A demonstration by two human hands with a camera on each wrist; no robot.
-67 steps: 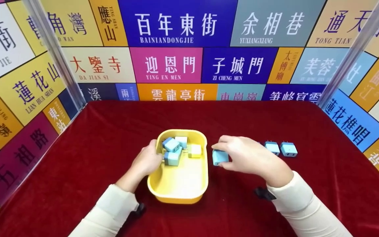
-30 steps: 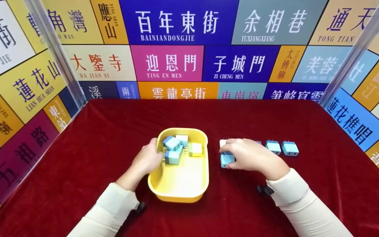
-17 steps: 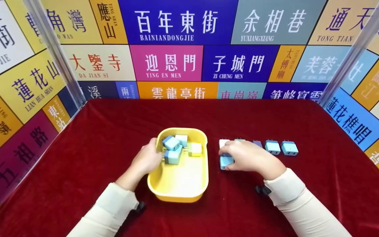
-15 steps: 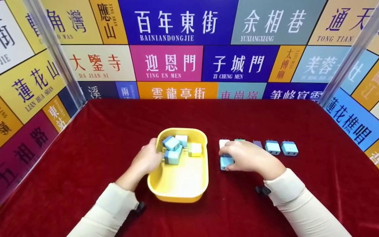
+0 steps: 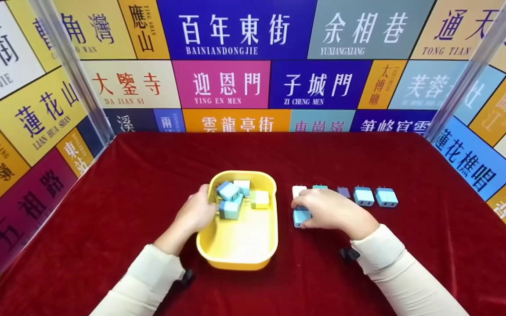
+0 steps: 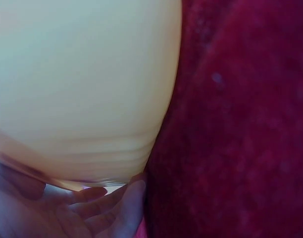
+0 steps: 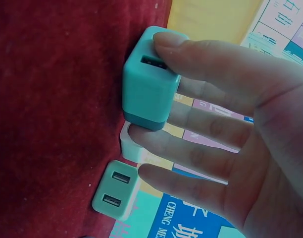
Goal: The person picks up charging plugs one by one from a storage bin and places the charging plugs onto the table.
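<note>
— What lay farthest left on the red cloth (image 5: 103, 219)?
— A yellow bin (image 5: 244, 241), its left wall gripped by the person's left hand (image 5: 196, 210).
— And within it?
— Light-blue chargers (image 5: 229, 210), heaped toward the far left corner; a yellow-and-green charger (image 5: 260, 200) lay by the right wall.
— Next to the right?
— A blue charger (image 5: 301, 218), just outside the bin, pinched between thumb and fingers of the right hand (image 5: 334, 210). From where I stood, I could not tell whether it touched the cloth.
— Beyond that?
— A row: a white charger (image 5: 299, 190) just behind the pinched one, a teal charger (image 5: 319, 187) and a purple charger (image 5: 343, 192), then two two-port chargers (image 5: 363, 197) side by side.
</note>
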